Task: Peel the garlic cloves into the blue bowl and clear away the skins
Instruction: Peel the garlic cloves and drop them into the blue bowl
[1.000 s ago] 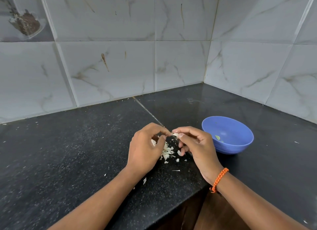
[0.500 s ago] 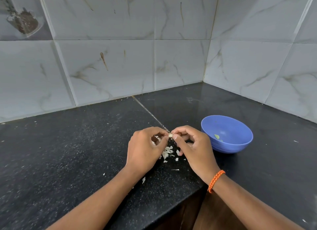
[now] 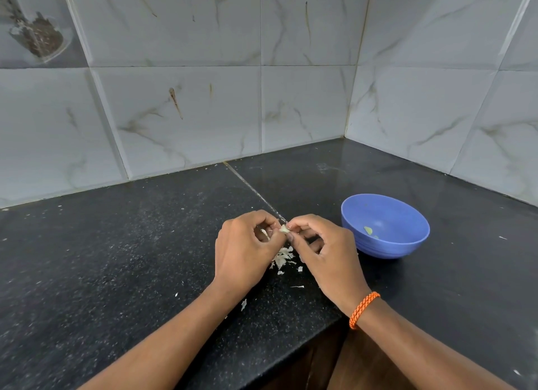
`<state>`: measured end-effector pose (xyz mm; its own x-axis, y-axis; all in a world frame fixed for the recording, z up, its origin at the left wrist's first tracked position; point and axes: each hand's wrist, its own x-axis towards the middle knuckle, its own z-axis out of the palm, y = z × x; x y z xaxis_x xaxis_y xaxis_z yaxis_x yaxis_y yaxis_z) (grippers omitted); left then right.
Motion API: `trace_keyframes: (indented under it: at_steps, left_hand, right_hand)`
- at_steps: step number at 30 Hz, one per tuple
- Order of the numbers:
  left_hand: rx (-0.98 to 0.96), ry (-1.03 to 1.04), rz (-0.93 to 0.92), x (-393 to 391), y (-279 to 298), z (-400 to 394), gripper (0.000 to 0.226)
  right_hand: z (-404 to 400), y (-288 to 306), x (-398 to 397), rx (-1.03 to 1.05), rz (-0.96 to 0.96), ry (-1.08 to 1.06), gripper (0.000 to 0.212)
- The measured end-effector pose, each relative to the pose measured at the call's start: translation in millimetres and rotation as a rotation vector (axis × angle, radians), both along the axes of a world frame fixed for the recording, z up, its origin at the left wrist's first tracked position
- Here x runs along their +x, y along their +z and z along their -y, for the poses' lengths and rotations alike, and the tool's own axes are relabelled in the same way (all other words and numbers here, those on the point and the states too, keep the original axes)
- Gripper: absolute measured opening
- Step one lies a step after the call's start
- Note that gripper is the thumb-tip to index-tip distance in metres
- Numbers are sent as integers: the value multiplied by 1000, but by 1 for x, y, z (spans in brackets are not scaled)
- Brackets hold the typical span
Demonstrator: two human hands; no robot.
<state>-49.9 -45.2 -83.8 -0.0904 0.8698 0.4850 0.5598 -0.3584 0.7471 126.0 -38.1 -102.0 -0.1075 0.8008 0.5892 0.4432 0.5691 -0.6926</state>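
At a black granite countertop [image 3: 116, 258] set into a corner of marble-patterned wall tiles [image 3: 189, 113], a person peels garlic above a small heap of skins [image 3: 283, 257], apparently so the scraps fall in one place for clearing. The blue bowl [image 3: 385, 226] stands just beside the right hand [image 3: 326, 252], within easy reach for dropping in peeled cloves; a pale piece already lies inside. Both hands are curled, the left hand [image 3: 244, 249] and the right together pinching one garlic clove [image 3: 284, 229] between fingertips.
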Motion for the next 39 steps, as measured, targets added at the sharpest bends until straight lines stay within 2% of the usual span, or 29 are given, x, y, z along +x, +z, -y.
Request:
trace_keyframes:
  at_steps: [5, 8, 14, 18, 26, 29, 32, 36, 39]
  left_hand:
    - [-43, -59, 108, -1, -3, -3, 9]
    - [-94, -83, 177, -1, -2, -3, 17]
    - [-168, -183, 332, -1, 0, -1, 17]
    - [-167, -217, 380, 0, 2, 0, 15]
    - [-191, -281, 412, 2, -2, -1, 9]
    - [-157, -289, 373, 2, -3, -2, 7]
    - [-127, -260, 276, 1, -7, -5, 9]
    - [-97, -200, 153, -4, -13, -10, 38]
    - [-50, -141, 36, -5, -16, -14, 18]
  right_hand:
    - [0, 0, 1, -59, -110, 76, 11]
    - [-3, 1, 2, -130, -218, 133, 12]
    - [-7, 2, 5, -278, -406, 262, 11]
    - [-8, 3, 7, -373, -475, 308, 13]
    - [-17, 8, 18, -705, -649, 504, 16]
    - [-18, 5, 16, -660, -678, 462, 19]
    - [-16, 1, 13, -482, -639, 326, 20]
    - [-7, 2, 10, -259, -395, 145, 21]
    - [-2, 1, 5, -111, -192, 17, 17]
